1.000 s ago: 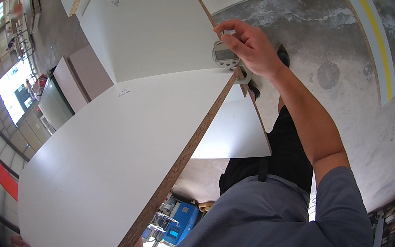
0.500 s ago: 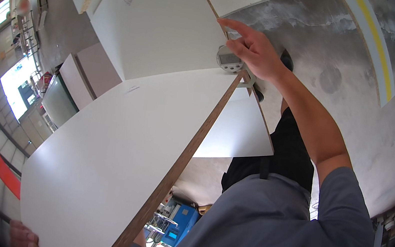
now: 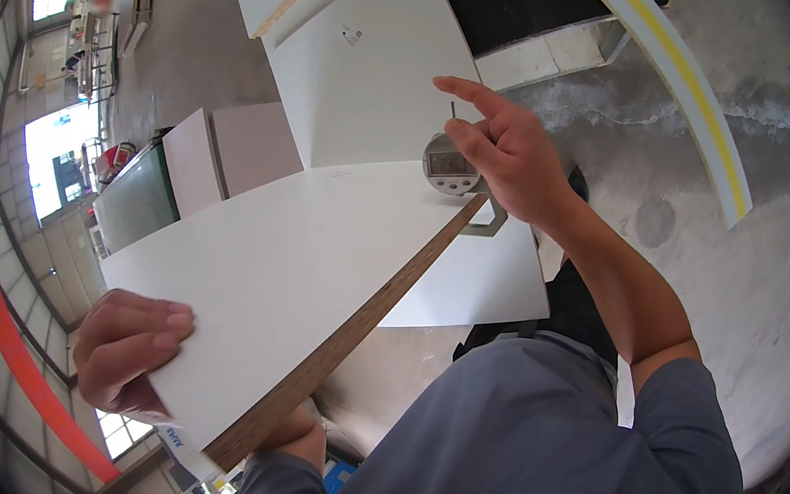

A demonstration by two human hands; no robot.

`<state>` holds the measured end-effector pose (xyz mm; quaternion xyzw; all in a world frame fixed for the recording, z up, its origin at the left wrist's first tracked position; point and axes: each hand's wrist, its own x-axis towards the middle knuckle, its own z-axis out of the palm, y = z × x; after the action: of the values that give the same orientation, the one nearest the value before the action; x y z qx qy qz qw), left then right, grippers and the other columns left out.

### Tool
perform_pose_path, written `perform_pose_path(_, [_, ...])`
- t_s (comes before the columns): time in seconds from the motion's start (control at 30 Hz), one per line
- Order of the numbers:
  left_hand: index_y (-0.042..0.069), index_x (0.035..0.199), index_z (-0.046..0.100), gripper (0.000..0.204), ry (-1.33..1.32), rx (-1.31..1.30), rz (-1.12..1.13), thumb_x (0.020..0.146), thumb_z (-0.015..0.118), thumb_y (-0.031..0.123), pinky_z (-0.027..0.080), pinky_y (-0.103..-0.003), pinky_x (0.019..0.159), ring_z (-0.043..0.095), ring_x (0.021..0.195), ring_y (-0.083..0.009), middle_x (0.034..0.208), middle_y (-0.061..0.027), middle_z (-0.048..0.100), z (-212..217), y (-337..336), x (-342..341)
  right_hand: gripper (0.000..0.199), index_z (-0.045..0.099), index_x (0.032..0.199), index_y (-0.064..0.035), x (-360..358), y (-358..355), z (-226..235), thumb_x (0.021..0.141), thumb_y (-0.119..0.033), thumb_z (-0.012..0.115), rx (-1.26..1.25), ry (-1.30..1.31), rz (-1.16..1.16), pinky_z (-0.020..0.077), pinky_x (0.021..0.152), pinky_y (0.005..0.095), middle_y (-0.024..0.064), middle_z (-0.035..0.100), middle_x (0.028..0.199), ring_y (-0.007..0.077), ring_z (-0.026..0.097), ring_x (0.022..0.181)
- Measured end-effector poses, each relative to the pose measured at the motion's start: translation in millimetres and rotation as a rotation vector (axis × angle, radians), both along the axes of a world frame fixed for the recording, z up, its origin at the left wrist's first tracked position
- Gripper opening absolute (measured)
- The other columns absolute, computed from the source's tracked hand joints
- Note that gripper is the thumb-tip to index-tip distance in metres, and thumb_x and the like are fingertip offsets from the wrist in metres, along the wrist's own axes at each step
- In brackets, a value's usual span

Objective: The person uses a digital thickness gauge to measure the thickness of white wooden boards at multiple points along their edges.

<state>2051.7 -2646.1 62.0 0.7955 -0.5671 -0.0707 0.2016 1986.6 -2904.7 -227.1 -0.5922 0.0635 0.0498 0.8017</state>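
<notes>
A white board point(image 3: 283, 252) with a brown bare edge slants across the middle. My left hand point(image 3: 126, 351) is closed over its near left end, fingers on the white face. At the far corner a round digital thickness gauge point(image 3: 450, 166) has its open metal frame around the board's edge. My right hand point(image 3: 519, 168) is against the gauge, thumb at its top beside a thin upright pin. The index finger is stretched out, apart from the thumb; the other fingers are curled and partly hidden, seemingly holding the gauge.
Another white panel point(image 3: 368, 81) stands beyond the board, and a further white panel point(image 3: 495, 286) lies below it, near my legs. A curved strip with a yellow line point(image 3: 686, 81) is at the far right. Pale stacked panels point(image 3: 253, 146) are at the left.
My left hand has come further into view, now gripping the board's near end with its fingers over the face. The board's near end shows more fully. My right hand remains at the gauge.
</notes>
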Motion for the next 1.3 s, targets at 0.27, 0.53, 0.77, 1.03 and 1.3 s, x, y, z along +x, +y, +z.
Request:
perform_pose_path(0.27, [0.007,0.101,0.068,0.057,-0.03,-0.031,0.05,0.071,0.09,0.051,0.061,-0.031,0.068,0.076,0.082,-0.0217,0.089,-0.0101,0.074,-4,10,-19,0.043,0.055,0.138,0.002,-18,11,81,0.103,-0.022,0.061,0.05,-0.059,-0.082,0.0314,0.05,0.0257,-0.0033,0.049,0.054,0.004,0.038,0.051])
perform_pose_path(0.53, [0.01,0.092,0.073,0.048,-0.091,-0.121,0.125,0.073,0.088,0.051,0.06,-0.029,0.06,0.077,0.072,-0.0212,0.079,-0.0079,0.075,-11,16,-49,0.039,0.05,0.131,-0.0005,-31,17,127,0.101,-0.022,0.062,0.036,-0.032,0.002,0.0413,0.055,0.0275,0.0089,0.066,0.061,0.0089,0.054,0.054])
perform_pose_path(0.77, [0.009,0.094,0.074,0.048,-0.086,-0.086,0.093,0.074,0.087,0.05,0.061,-0.031,0.063,0.077,0.074,-0.0221,0.079,-0.0082,0.075,-8,18,-55,0.036,0.052,0.126,-0.0021,-36,19,132,0.101,-0.024,0.065,0.031,-0.062,0.054,0.0356,0.051,0.0268,0.0023,0.057,0.056,0.0062,0.047,0.053])
perform_pose_path(1.03, [0.007,0.092,0.074,0.049,-0.094,-0.15,0.081,0.075,0.085,0.052,0.059,-0.03,0.059,0.077,0.073,-0.0227,0.078,-0.0089,0.074,-14,20,-56,0.041,0.048,0.137,-0.0035,-49,24,129,0.1,-0.013,0.06,-0.048,-0.226,0.013,0.0291,0.055,0.0219,-0.0059,0.05,0.065,0.0007,0.037,0.057])
perform_pose_path(1.3, [0.006,0.091,0.075,0.051,-0.101,-0.201,0.139,0.076,0.082,0.055,0.059,-0.03,0.058,0.077,0.073,-0.0225,0.078,-0.0086,0.074,-18,20,-63,0.034,0.052,0.134,-0.0039,-56,33,124,0.101,-0.013,0.058,0.11,-0.205,-0.098,0.03,0.054,0.0263,-0.0035,0.046,0.06,0.0043,0.037,0.057])
